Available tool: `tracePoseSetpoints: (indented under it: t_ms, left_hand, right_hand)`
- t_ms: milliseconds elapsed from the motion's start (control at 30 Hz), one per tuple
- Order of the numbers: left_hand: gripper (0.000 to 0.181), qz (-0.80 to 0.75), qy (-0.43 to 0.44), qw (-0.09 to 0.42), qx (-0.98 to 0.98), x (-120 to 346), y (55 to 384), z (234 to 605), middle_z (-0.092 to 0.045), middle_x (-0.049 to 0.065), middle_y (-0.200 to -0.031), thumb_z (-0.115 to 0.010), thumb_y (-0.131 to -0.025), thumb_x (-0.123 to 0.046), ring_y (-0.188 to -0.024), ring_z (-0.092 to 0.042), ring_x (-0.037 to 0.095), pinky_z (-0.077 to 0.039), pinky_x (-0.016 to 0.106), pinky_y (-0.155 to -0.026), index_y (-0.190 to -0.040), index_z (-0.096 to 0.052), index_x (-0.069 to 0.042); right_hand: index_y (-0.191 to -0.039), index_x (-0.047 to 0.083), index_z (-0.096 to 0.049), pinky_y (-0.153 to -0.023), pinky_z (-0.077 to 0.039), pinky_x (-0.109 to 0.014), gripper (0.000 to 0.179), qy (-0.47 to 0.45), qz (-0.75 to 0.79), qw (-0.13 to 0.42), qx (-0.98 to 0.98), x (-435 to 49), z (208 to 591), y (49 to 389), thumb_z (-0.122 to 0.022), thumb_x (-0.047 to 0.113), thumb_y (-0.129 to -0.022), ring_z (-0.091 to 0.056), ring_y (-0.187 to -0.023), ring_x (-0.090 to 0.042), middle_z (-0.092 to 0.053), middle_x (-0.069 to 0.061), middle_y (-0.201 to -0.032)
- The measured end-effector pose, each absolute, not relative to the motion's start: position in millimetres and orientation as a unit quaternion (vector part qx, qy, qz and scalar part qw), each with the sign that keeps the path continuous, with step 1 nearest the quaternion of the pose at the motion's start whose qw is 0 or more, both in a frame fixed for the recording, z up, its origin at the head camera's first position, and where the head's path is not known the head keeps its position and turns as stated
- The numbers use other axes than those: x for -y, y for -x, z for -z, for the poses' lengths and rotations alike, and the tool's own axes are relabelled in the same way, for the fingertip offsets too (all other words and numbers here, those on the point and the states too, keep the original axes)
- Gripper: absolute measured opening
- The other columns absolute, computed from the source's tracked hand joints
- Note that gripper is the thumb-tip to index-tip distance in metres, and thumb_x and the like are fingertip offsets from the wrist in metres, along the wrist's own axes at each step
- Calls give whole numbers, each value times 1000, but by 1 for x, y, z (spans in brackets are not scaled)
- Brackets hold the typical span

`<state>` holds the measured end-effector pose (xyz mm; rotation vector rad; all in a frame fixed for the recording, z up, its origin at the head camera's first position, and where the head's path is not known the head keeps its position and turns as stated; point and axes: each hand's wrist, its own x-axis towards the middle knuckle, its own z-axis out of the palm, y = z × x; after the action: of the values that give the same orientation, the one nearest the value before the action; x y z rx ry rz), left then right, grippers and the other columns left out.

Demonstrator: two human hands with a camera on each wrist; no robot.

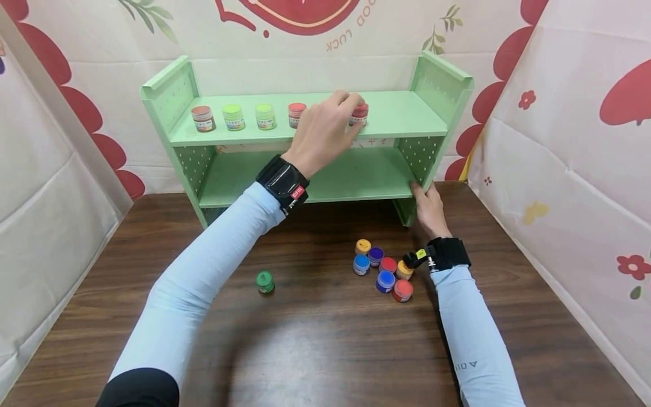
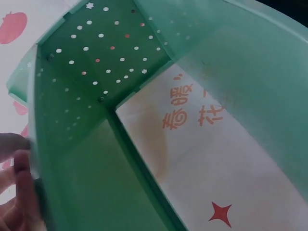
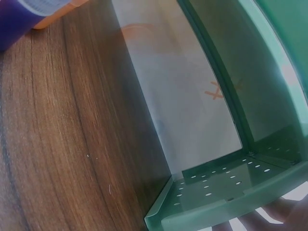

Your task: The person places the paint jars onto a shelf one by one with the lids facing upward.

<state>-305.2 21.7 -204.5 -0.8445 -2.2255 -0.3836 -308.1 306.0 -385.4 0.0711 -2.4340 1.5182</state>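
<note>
My left hand (image 1: 325, 129) reaches across to the top shelf and pinches a red-lidded paint jar (image 1: 359, 115), partly covered by the fingers. Just left of that hand stands another red-lidded jar (image 1: 296, 114). Farther left are two lime-lidded jars, one being this lime jar (image 1: 234, 117), and a brownish-red jar (image 1: 204, 119). My right hand (image 1: 431, 212) grips the lower right side panel of the light green two-tier rack (image 1: 305, 183), thumb at the panel's front edge. The right wrist view shows its fingers (image 3: 262, 217) along the panel's outside.
On the brown wooden table (image 1: 305, 350), several jars with blue, purple, red and yellow lids, such as this blue jar (image 1: 385, 281), cluster beside my right wrist. A green-lidded jar (image 1: 265, 282) stands alone left of them. Printed cloth (image 1: 569, 141) hangs around the back and sides.
</note>
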Motion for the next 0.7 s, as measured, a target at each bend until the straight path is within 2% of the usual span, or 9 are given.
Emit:
tracePoseSetpoints:
  t_ms: [100,233,367,500,700]
  left_hand:
    - [32,151,338,368,853,-17,298,208,-70,8,-122,-66,-100,-26,-69,-55,19,-32,26,-55,-127,-66,-9]
    - [29,149,369,398,827,-4,287,220,-70,9,-119,-64,-101,-23,-58,-47,20,-29,27,-52,-126,-68,-8]
    - [25,160,398,395,812,15,274,243,-73,9,-111,-67,-100,-20,-59,-52,18,-33,27,-49,-120,-69,-7]
    - [24,196,399,322,836,34,257,267,-78,5,-100,-72,-96,-19,-63,-61,16,-38,26,-50,-117,-70,-7]
    - [21,232,408,132,873,67,243,295,-79,-1,-88,-75,-95,-27,-65,-67,8,-52,28,-62,-112,-73,-14]
  right_hand:
    - [-164,14,-25,-124,-24,-59,69,-25,-527,134,839,-305,385,308,-38,51,-108,-36,-148,-37,-39,-22,-161]
    - [-164,14,-23,-125,-23,-58,69,-25,-533,129,836,-305,385,308,-38,51,-108,-35,-148,-36,-39,-21,-162]
    - [-164,13,-24,-124,-24,-57,70,-20,-535,128,835,-304,385,309,-38,51,-107,-35,-148,-37,-39,-21,-162]
    - [-163,12,-25,-124,-24,-58,70,-15,-528,128,839,-304,385,309,-38,52,-107,-35,-148,-37,-39,-22,-161]
    - [-163,12,-25,-125,-24,-58,70,-23,-527,128,840,-305,385,309,-38,52,-108,-35,-148,-37,-40,-22,-161]
